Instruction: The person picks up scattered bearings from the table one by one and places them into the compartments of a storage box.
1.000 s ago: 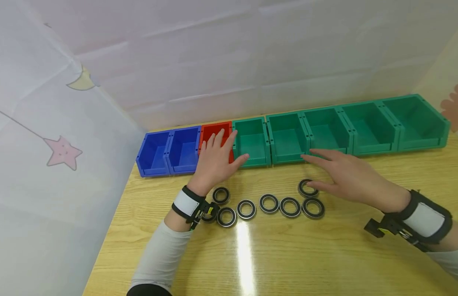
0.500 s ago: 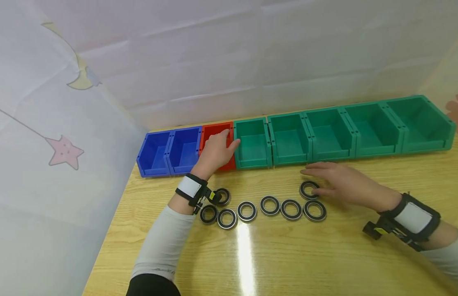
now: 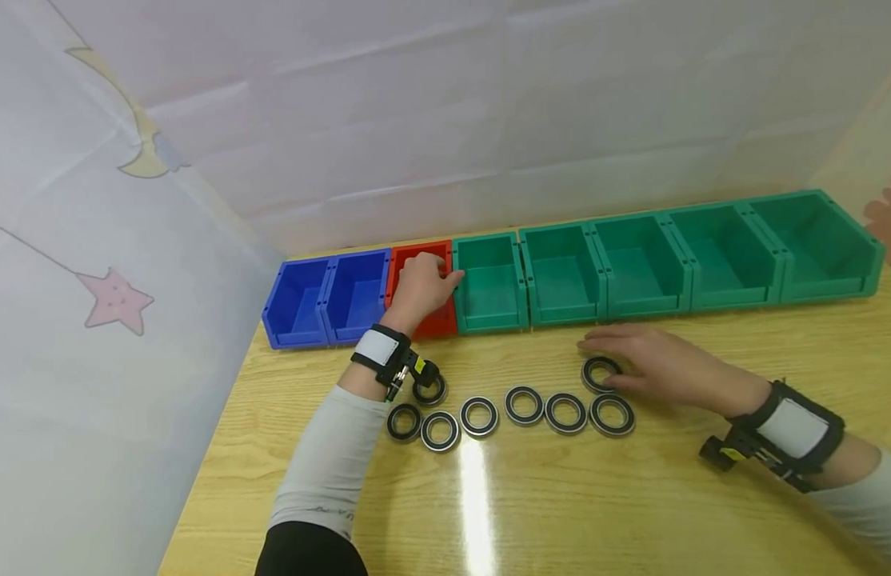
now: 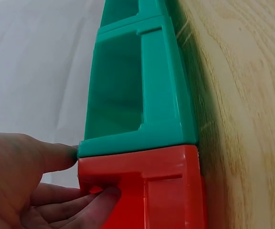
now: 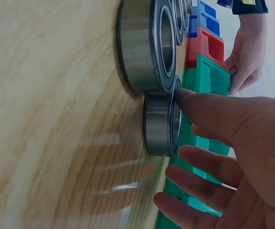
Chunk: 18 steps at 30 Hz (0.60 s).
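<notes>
My left hand reaches over the red bin. In the left wrist view its thumb sits at the rim shared with the neighbouring green bin, and its fingers curl inside the red one, so the hand grips that wall. My right hand hovers low over the table beside a black-sealed ball bearing. In the right wrist view the thumb touches this bearing's upper edge, while the other fingers stay spread and relaxed. A second bearing lies against it.
Several more bearings lie flat in a loose row on the wooden table. Two blue bins stand left of the red bin, several green bins right of it, all along the wall.
My left hand has gone from spread fingers above the red bin to fingers curled down into it. My right hand has lowered toward the table, its thumb coming to the bearing.
</notes>
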{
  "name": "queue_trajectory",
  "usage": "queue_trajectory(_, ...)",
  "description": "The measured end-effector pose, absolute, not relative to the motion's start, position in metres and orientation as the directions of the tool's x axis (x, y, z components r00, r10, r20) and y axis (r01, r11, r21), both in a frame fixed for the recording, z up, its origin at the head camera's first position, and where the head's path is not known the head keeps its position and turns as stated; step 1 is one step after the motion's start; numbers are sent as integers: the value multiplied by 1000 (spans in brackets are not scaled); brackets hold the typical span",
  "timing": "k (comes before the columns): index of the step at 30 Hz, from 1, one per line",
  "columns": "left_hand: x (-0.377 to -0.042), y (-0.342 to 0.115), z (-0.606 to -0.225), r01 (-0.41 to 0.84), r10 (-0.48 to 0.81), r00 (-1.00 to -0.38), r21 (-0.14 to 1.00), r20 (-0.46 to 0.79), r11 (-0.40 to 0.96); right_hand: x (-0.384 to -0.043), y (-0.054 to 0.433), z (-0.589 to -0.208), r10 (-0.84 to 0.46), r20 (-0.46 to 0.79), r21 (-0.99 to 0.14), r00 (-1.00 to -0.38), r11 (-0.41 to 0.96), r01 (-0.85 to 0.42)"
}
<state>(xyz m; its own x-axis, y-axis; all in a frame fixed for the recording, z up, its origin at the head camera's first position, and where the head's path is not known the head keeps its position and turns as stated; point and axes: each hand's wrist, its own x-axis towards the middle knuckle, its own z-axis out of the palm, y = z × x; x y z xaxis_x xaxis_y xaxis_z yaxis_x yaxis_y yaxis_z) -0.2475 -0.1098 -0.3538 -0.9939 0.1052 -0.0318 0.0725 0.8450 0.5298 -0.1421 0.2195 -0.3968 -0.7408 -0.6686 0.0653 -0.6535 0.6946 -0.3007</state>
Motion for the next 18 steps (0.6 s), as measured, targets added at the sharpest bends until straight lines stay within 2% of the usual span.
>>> queue_trajectory(18,-251,-114,-357,52,100,-993,528,-64,847,-140,208,-395,-679,-18,-320,-734,699,-639)
